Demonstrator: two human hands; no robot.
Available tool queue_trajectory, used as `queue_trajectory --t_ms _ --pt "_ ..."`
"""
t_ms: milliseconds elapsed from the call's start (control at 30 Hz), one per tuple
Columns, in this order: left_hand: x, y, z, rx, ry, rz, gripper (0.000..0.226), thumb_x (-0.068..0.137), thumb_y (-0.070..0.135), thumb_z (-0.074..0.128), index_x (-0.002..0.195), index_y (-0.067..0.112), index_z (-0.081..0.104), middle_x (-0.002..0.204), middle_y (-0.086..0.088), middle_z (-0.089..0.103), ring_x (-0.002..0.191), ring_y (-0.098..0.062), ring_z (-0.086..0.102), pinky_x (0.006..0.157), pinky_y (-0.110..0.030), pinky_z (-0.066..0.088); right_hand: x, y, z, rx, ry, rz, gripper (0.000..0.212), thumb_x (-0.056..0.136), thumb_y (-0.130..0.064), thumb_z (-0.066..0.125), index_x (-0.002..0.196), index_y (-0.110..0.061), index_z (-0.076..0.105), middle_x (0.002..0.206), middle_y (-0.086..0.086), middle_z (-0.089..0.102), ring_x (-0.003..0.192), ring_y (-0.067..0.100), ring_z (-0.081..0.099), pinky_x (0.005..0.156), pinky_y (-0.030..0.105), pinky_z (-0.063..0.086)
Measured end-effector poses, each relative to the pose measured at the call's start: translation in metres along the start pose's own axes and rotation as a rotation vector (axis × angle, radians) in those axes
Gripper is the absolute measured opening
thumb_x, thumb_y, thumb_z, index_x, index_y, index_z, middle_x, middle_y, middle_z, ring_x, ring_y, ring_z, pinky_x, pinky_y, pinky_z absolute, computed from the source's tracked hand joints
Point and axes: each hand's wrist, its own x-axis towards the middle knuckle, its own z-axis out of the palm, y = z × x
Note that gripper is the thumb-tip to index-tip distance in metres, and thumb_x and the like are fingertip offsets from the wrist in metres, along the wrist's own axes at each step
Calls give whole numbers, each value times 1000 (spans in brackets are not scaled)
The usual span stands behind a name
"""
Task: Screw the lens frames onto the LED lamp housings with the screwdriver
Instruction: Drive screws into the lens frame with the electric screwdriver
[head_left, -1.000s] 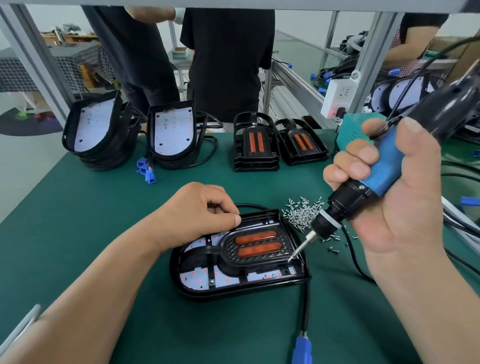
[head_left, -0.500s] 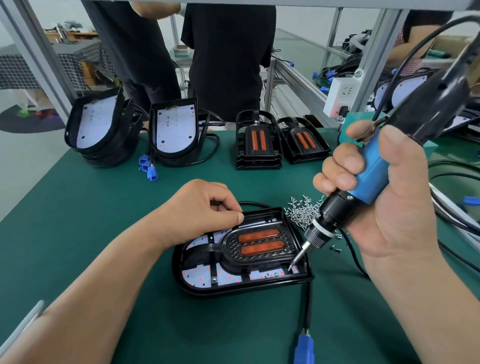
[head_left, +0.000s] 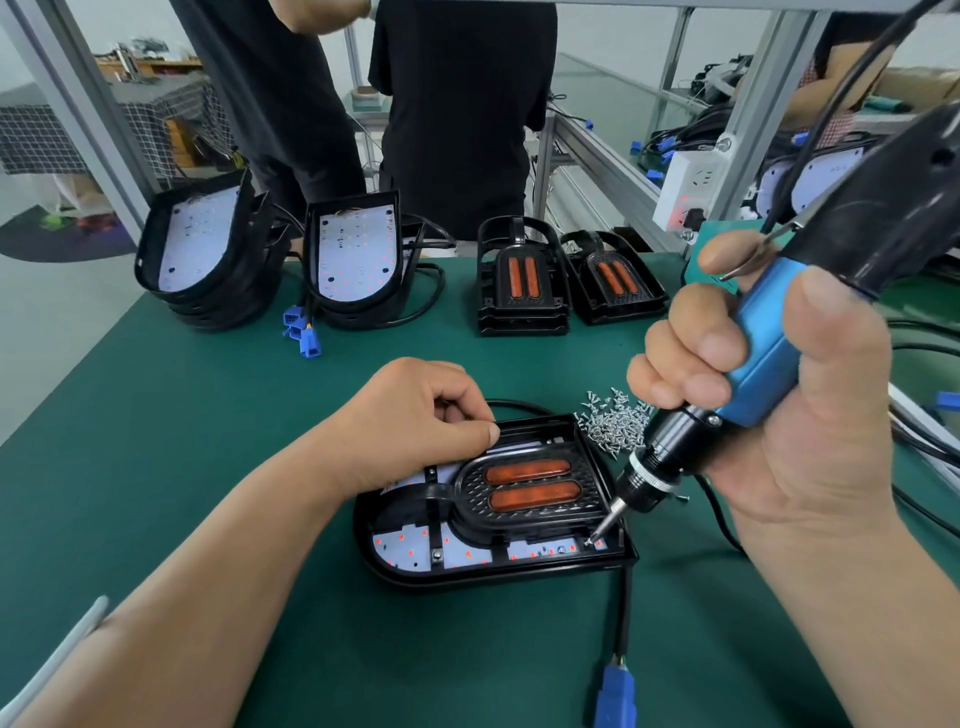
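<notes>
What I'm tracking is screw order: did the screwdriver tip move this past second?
Yes. The screwdriver tip shifted toward the person, off the lens frame to the near-right corner of the lamp housing.

housing (head_left: 493, 574): glossy black plastic | screws (head_left: 613, 423): shiny metal | mat (head_left: 218, 415): matt green

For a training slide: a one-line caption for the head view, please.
Right hand drives the screwdriver into the lens frame corner while the left hand steadies the lamp housing.

head cam | 1 view | faces forward-down | close over green table (head_left: 171, 467)
</notes>
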Motion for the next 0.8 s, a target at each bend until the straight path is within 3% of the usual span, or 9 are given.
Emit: queue_trajectory --t_ms 267,600,800 --pt "-1 2 1 -5 15 3 15 84 9 84 72 16 78 72 9 61 59 -3 49 59 -16 42 -2 2 2 -12 51 -12 46 83 -48 81 110 -19 56 68 -8 50 52 8 46 60 28 44" --pt "-1 3 1 -16 9 0 16 84 11 85 71 18 77 72 8 61 59 -4 48 58 -19 42 -6 0 5 -21 -25 -15 40 83 -38 82 104 -16 56 67 -6 52 48 10 48 59 29 42" --pt "-1 4 0 -20 -3 9 18 85 9 85 72 18 77 78 -9 64 59 -5 47 60 -20 42 -6 0 5 -21 -61 1 40 82 -36 84 96 -16 52 66 -5 52 48 11 48 58 29 42"
